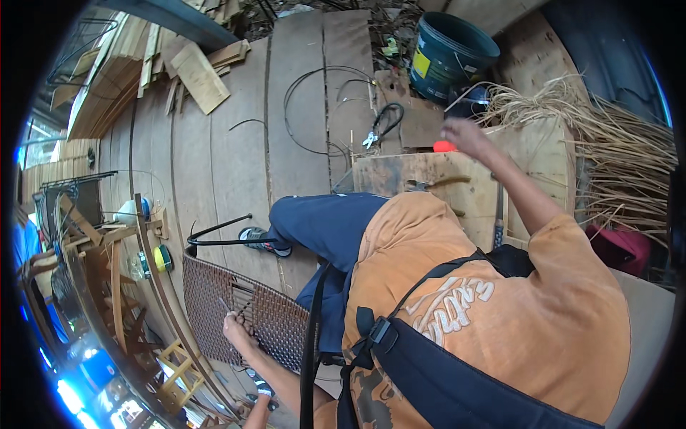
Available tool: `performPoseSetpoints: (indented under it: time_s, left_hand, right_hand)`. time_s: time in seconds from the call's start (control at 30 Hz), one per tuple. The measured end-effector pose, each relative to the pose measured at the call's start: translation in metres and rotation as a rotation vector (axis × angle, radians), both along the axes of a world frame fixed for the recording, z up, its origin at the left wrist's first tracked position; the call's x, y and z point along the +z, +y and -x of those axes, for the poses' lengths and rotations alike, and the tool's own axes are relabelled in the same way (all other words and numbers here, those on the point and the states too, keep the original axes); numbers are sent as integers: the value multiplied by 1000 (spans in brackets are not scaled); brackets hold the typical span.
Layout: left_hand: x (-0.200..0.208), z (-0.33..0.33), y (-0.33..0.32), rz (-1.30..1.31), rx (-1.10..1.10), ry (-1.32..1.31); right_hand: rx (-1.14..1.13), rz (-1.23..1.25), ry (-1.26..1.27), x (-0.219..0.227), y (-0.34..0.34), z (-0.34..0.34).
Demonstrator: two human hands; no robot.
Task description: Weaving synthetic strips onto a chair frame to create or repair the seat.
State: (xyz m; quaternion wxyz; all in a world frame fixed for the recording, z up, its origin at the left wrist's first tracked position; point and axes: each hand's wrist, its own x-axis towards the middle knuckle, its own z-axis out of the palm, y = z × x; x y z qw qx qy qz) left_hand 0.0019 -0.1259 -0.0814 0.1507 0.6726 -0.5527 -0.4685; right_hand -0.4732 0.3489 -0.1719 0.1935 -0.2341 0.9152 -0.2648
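A brown woven chair panel [246,311] with black metal tubing leans across my lap, its middle crossed by a gap of loose dark strands. My left hand [239,332] is closed over that gap, gripping a thin greyish stick-like tool [223,304] whose kind is unclear. Raised away to the right, my right hand [466,136] has curled fingers above a wooden box top; whatever they hold is too small to make out. Right beside it lies an orange-red object [444,146]. A pale thin strand [457,100] shows just past that hand.
Green-handled cutters [386,125] and a coiled dark strand [287,107] lie on the plank floor. A dark green bucket [457,53] stands beyond the wooden box [543,161]. A bundle of straw-coloured strips [614,154] rests at right. Wood offcuts [200,75] pile up far left.
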Motion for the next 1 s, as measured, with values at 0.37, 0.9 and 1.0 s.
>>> performPoseSetpoints:
  time_s: [0.37,0.9,1.0]
  left_hand:
    - [25,-21,-1,578,-366,-446]
    - [16,19,32,582,-420,-651]
    - [44,3,45,561,-319,-555]
  right_hand:
    - [-55,-37,-256,-28,19,-103]
    - [-14,-538,-502,-2,40,-169]
    - [141,-75,-41,1,57,-140]
